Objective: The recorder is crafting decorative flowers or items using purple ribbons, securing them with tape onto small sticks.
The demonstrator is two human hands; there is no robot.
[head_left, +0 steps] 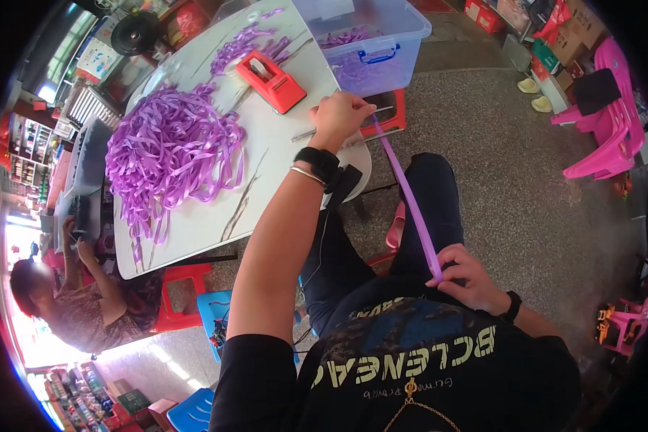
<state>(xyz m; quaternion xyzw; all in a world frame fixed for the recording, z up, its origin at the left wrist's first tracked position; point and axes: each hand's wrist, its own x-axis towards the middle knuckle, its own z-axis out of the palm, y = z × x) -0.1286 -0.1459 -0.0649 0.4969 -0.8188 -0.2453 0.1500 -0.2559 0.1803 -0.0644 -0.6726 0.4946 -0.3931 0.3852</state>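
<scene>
A long purple ribbon (406, 189) runs taut between my two hands, over my lap. At the table's corner, my left hand (337, 119) is closed, its fingertips pinching the ribbon's far end. Thin metal rods (381, 135) stick out past the table edge beside these fingers; whether the left hand touches them I cannot tell. My right hand (469, 278), close to my body, pinches the near end between thumb and fingers. A large heap of purple ribbons (173, 147) lies on the white marbled table (248, 205) left of my left forearm.
A red tape dispenser (272, 83) stands beyond my left hand, near a smaller ribbon pile (241, 47). A clear bin (403, 65) with ribbons rests on a red stool (390, 108). Another person (86, 295) sits at the left. A pink chair (612, 122) stands far right.
</scene>
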